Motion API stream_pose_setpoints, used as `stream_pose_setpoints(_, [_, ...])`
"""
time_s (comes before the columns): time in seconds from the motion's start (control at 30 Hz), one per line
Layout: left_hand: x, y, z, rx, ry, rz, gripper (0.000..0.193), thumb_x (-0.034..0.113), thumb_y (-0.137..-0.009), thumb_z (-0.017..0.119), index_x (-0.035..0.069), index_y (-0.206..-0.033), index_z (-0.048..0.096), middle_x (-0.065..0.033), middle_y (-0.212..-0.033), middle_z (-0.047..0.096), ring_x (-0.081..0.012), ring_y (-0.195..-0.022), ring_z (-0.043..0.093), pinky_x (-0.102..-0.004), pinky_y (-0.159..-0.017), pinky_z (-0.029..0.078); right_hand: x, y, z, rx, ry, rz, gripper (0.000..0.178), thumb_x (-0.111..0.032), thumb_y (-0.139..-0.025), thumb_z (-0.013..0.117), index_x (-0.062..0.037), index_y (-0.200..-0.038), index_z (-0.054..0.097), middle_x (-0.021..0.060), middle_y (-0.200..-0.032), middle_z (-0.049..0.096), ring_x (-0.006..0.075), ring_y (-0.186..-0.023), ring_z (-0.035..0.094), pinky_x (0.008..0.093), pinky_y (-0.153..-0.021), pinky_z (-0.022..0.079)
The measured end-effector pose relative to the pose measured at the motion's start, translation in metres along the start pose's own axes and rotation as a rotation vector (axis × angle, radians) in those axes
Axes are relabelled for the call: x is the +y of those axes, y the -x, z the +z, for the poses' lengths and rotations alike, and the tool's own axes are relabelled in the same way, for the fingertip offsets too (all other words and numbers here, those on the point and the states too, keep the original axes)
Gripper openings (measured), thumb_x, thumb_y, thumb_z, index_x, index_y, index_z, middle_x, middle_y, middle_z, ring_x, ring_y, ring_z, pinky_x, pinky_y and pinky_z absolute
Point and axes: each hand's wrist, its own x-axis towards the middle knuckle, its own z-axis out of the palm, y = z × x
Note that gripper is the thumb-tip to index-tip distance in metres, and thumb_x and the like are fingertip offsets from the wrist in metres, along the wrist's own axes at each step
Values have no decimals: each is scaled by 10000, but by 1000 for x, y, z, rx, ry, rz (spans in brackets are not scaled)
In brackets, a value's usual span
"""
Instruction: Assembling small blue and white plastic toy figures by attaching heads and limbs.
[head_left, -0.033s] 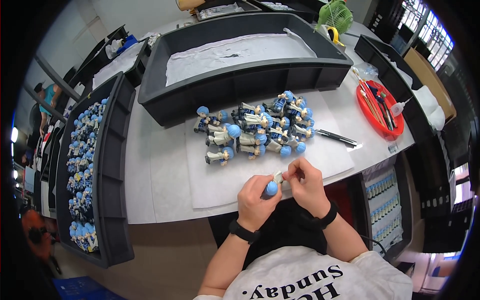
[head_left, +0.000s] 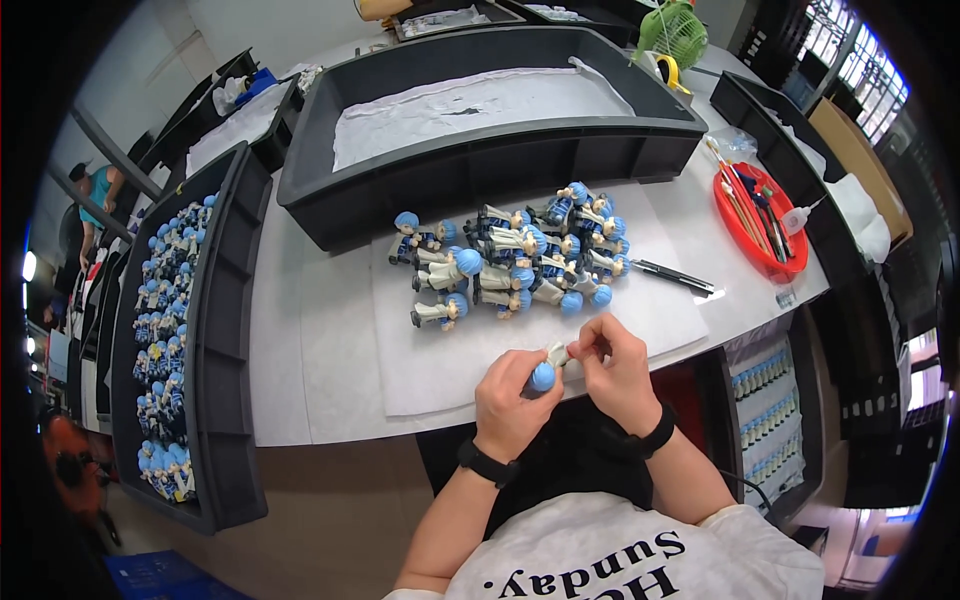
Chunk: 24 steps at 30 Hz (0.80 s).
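Observation:
My left hand (head_left: 512, 392) is closed round a small figurine (head_left: 543, 377) with a blue head and a pale body, just over the table's near edge. Beside it my right hand (head_left: 617, 368) has its thumb and fingertips pinched together right at the pale end of the figurine. Whatever is between those fingertips is too small to make out. Ahead of both hands, a pile of similar blue-haired figurines (head_left: 520, 245) lies on a white sheet (head_left: 440, 375). A black pen-like tool (head_left: 675, 276) rests to the right of the pile.
Behind the pile stands a large black tray (head_left: 480, 160) lined with white cloth. A black crate (head_left: 225, 340) of figurines is at the left. At the right are a red basket (head_left: 745, 235) with brushes, a lower tray (head_left: 800, 440) of figurine rows and a green fan (head_left: 672, 35).

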Motion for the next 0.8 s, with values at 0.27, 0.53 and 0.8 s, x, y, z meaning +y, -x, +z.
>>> stream_pose_setpoints(0.27, [1,-2,1,11,-8,14,230,21,-633,688,-1,-831,574,-113,-732,575,-222,-621,571,-275,-553,466,8,-4,0,40,38,1,110,95,-729,527,11,-752,459,90,-632,529,134,-577,534,240,-530,422])
stream_pose_setpoints(0.53, [3,-2,-2,6,-10,15,223,24,-635,687,-1,-824,573,-113,-731,576,-229,-620,572,-279,-559,466,6,1,-2,40,93,-14,102,71,-731,544,10,-748,464,78,-617,507,129,-534,477,257,-506,400])
stream_pose_setpoints(0.8, [1,-1,-2,10,-17,37,225,25,-633,692,3,-825,575,-109,-743,581,-221,-625,573,-276,-559,468,2,3,8,-23,-50,40,149,101,-747,546,1,-740,436,23,-673,498,75,-646,517,206,-623,442])
